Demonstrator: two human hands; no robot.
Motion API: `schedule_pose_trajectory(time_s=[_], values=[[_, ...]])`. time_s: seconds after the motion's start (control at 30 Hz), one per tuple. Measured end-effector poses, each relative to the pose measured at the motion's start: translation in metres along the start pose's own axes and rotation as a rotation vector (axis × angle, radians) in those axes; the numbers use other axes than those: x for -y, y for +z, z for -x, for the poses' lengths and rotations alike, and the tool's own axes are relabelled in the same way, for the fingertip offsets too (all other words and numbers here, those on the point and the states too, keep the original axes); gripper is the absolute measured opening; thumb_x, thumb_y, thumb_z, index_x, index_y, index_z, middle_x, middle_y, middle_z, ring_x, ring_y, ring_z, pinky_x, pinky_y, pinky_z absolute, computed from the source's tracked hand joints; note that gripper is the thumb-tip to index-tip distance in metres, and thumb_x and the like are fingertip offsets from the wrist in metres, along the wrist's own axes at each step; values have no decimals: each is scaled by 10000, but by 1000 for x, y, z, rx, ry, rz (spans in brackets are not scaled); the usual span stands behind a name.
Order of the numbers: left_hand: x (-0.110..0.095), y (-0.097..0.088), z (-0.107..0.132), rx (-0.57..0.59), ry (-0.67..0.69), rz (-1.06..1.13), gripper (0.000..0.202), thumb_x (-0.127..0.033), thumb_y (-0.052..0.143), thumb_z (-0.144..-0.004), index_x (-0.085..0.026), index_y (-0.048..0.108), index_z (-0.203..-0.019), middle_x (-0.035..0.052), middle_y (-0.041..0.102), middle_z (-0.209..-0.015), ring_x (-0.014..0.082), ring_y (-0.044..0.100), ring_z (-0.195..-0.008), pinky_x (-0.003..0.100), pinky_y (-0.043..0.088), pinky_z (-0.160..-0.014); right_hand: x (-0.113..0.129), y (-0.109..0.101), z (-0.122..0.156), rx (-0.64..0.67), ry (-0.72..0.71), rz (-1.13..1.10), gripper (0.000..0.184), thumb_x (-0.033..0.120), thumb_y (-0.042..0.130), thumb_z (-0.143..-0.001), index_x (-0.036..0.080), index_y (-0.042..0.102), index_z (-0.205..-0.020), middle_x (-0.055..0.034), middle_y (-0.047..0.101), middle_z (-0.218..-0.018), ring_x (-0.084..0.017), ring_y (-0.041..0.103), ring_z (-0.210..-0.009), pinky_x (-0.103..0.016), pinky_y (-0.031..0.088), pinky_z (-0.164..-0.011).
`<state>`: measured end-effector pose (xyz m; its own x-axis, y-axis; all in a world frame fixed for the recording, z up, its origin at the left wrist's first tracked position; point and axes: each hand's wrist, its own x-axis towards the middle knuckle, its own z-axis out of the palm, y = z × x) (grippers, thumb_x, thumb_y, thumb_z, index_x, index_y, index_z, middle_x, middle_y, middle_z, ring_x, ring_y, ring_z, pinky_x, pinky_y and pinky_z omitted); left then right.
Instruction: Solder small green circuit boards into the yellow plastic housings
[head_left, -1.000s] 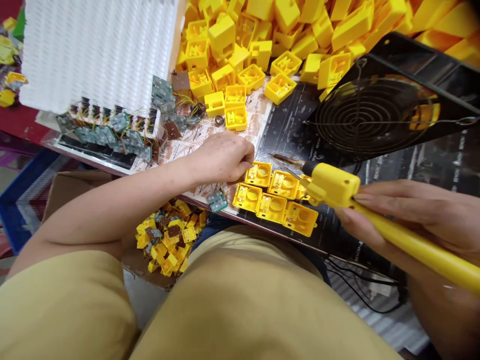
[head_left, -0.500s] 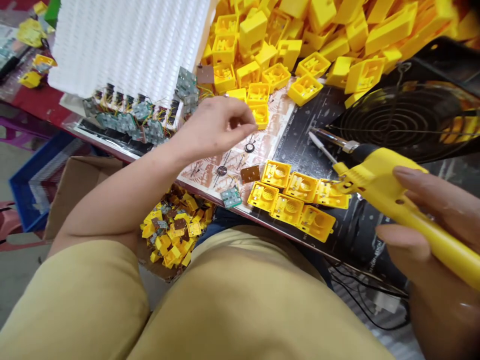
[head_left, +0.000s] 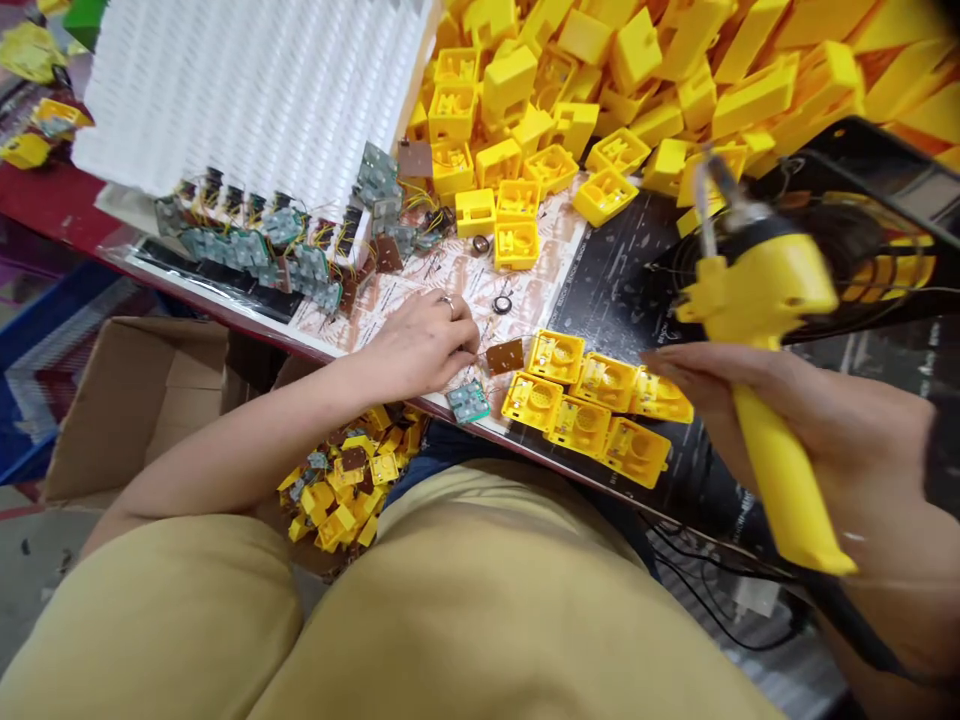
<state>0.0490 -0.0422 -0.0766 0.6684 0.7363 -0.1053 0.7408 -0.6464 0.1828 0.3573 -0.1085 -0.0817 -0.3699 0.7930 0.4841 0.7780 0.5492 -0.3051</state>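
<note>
My right hand [head_left: 787,410] grips the handle of a yellow soldering iron [head_left: 757,330], which stands tilted with its metal tip up toward the fan. My left hand [head_left: 424,340] rests on the printed sheet [head_left: 465,275] at the table's front, fingers curled and pinched at something too small to name, just left of a small brown circuit board [head_left: 504,355]. A cluster of open yellow housings [head_left: 592,395] lies between my hands. A small green board [head_left: 468,401] sits at the table edge. Two small round parts [head_left: 502,303] lie on the sheet.
A big heap of yellow plastic housings [head_left: 675,70] fills the back. A white ribbed block [head_left: 247,90] stands at back left, with wired circuit boards [head_left: 255,245] in front. A black fan [head_left: 862,240] is at right. A cardboard box [head_left: 135,400] and loose yellow parts [head_left: 345,480] sit below the table.
My left hand came down from near the yellow housings to the sheet beside the brown board. My right hand swung the soldering iron from pointing left at the housings to tip-up.
</note>
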Motion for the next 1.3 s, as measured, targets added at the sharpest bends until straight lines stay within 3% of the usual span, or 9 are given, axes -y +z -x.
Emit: schedule_pose_trajectory(time_s=[0.17, 0.27, 0.4, 0.6, 0.83, 0.97, 1.07, 1.17, 1.3], values=[[-2, -10, 4, 3, -4, -22, 243, -237, 504, -946, -159, 729, -898, 63, 727, -792, 208, 656, -773, 340, 485, -768, 6, 12, -22, 48, -155, -69, 201, 297, 671, -940, 210, 602, -1107, -46, 747, -1045, -153, 736, -866, -209, 598, -715], [-1, -10, 8, -101, -3, 80, 244, -231, 507, -937, -153, 739, -928, 66, 745, -826, 205, 678, -793, 340, 506, -788, 9, 15, -26, 63, -171, -80, 207, 269, 663, -943, 186, 589, -1117, -80, 743, -1068, -164, 737, -885, -227, 604, -749], [-1, -4, 7, -250, -62, 423, 225, -227, 546, -898, -149, 743, -975, 62, 763, -907, 175, 695, -845, 299, 523, -812, 7, 18, -28, 87, -178, -98, 213, 298, 627, -968, 195, 572, -1147, -75, 737, -1089, -185, 740, -888, -257, 612, -727], [-10, 8, 0, -185, -123, 967, 197, -304, 651, -837, -141, 736, -906, 51, 760, -842, 124, 662, -695, 237, 514, -656, 6, 30, -35, 136, -179, -131, 234, 292, 597, -979, 231, 532, -1195, -62, 728, -1062, -211, 726, -934, -324, 608, -815], [-17, 15, -3, -274, -44, 791, 120, -236, 624, -865, -182, 730, -848, 37, 763, -895, 150, 695, -832, 266, 531, -768, 4, 47, -37, 88, -236, -146, 243, 348, 579, -993, 210, 540, -1189, -18, 716, -940, -163, 703, -807, -350, 612, -863], [-21, 15, -14, -302, -24, 709, 129, -225, 590, -890, -185, 712, -903, 39, 765, -964, 175, 687, -939, 321, 513, -895, 8, 35, -37, 4, -214, -127, 268, 323, 669, -942, 224, 557, -1164, -21, 735, -979, -157, 717, -843, -326, 606, -890], [-25, 15, -26, -307, 22, 696, 134, -261, 581, -914, -186, 690, -898, 42, 762, -980, 181, 674, -971, 338, 486, -933, 13, 17, -33, -40, -146, -115, 285, 213, 732, -886, 227, 586, -1130, -18, 742, -964, -134, 715, -795, -257, 598, -782], [-27, 14, -37, -246, 26, 729, 153, -267, 567, -926, -176, 682, -885, 29, 752, -885, 164, 671, -879, 319, 482, -880, 15, 2, -23, -79, -96, -59, 250, 200, 758, -861, 225, 624, -1070, 3, 739, -871, -119, 694, -690, -222, 561, -643], [-27, 8, -42, -104, 8, 507, 164, -261, 583, -924, -207, 738, -940, 15, 765, -898, 200, 647, -922, 419, 396, -975, 14, -10, -11, -60, -100, -36, 76, 236, 680, -931, 223, 642, -996, 26, 724, -795, -109, 681, -629, -194, 548, -596]])
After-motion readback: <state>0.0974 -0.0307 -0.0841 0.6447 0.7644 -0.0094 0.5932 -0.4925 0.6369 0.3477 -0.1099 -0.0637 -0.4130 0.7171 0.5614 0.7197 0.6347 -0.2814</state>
